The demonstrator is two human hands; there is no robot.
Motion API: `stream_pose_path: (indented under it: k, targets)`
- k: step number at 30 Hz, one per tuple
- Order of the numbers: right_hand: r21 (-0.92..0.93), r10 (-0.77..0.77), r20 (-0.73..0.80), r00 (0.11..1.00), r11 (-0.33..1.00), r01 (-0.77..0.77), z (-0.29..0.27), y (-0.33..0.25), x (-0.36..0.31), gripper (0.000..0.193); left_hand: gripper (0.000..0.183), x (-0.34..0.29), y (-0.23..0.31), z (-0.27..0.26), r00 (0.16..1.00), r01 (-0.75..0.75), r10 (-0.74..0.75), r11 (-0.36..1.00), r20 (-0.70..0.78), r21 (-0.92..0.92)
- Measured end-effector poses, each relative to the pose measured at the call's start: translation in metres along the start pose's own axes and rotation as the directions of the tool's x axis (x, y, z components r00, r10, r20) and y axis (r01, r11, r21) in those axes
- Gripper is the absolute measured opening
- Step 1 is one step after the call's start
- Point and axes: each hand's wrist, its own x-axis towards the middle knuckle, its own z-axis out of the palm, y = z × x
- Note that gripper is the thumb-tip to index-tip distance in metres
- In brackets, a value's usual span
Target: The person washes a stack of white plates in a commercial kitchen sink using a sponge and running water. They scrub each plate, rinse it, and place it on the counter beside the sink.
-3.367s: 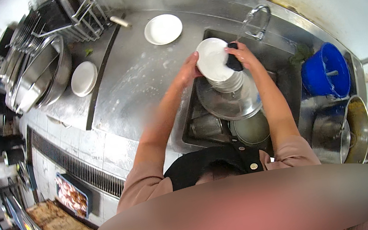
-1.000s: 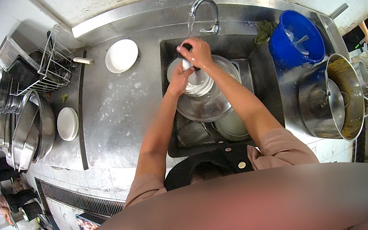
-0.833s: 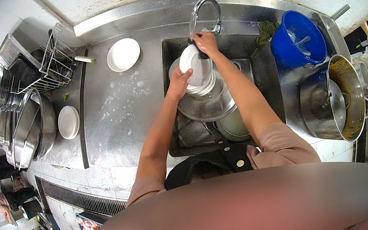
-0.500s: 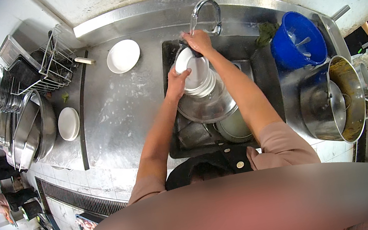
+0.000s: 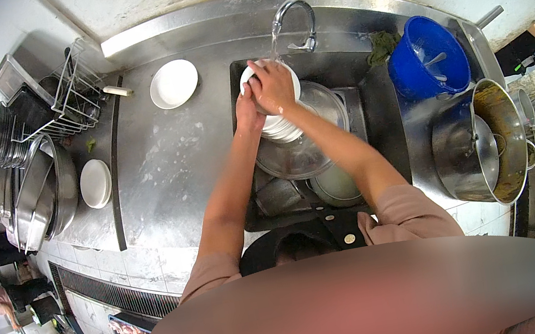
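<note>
A white plate (image 5: 295, 82) is held tilted over the sink, below the tap (image 5: 298, 18), from which water runs. My left hand (image 5: 248, 112) grips its near left edge, fingers closed around the rim. Across the plate's face lies my right hand (image 5: 273, 86), its fingers bent and pressed inward; whatever is under them is hidden. Just beneath my hands, a stack of white dishes (image 5: 283, 131) rests in a wide round metal vessel (image 5: 327, 117) in the dark sink (image 5: 388, 138).
A white bowl (image 5: 173, 84) stands on the steel counter left of the sink. Further left are white plates (image 5: 96, 183), metal basins (image 5: 61, 196) and a wire rack (image 5: 68, 109). At right are a blue tub (image 5: 415, 62) with cutlery and large pots (image 5: 457, 166). Other people stand at both sides.
My right hand has come down from the water stream onto the plate, moving left and nearer. The dark pad it held no longer shows. My left hand has shifted slightly left.
</note>
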Motion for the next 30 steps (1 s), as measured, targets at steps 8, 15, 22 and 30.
stream_pose_path:
  k: [8,15,22,30]
  targets:
    - [0.195,0.597,0.189,0.780,0.755,-0.625,0.002,0.040,-0.017,0.086,0.049,0.003,-0.002,-0.021,0.996,0.029,-0.025,0.999,0.080,-0.045]
    - [0.287,0.039,0.376,0.926,0.945,-0.157,-0.041,0.036,-0.012,0.049,0.072,0.005,0.013,0.007,0.937,0.316,-0.269,0.924,-0.223,0.213]
    - [0.345,-0.179,0.355,0.918,0.937,0.049,-0.042,0.012,-0.055,0.045,0.051,0.004,0.014,-0.005,0.989,0.146,-0.127,0.892,-0.073,0.429]
    - [0.245,0.114,-0.118,0.987,0.966,-0.082,-0.007,0.002,0.014,0.028,0.044,-0.017,-0.027,0.000,0.981,-0.190,0.153,0.847,0.115,0.496]
